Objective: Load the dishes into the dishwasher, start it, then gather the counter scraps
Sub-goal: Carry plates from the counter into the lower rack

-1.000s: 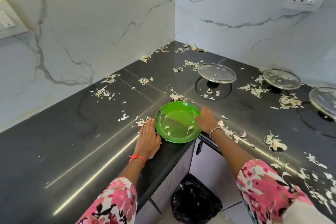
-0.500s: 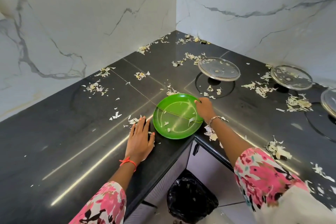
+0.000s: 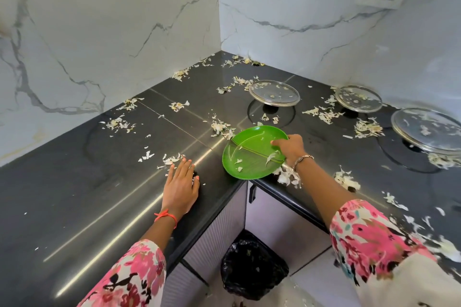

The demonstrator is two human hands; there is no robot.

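1. Compared with a second ago, I see the left hand (image 3: 180, 188) has slid away from the green plate (image 3: 249, 157). It now lies apart from the plate, fingers straight and flat on the counter (image 3: 74, 194).
2. The right hand (image 3: 290, 146) has moved further up the plate's right rim and grips it with curled fingers. The plate sits at the counter's inner corner, overhanging the edge.
3. The scraps (image 3: 287, 174) under the right wrist are partly hidden, and the frame cuts off the rightmost glass lid (image 3: 429, 129).
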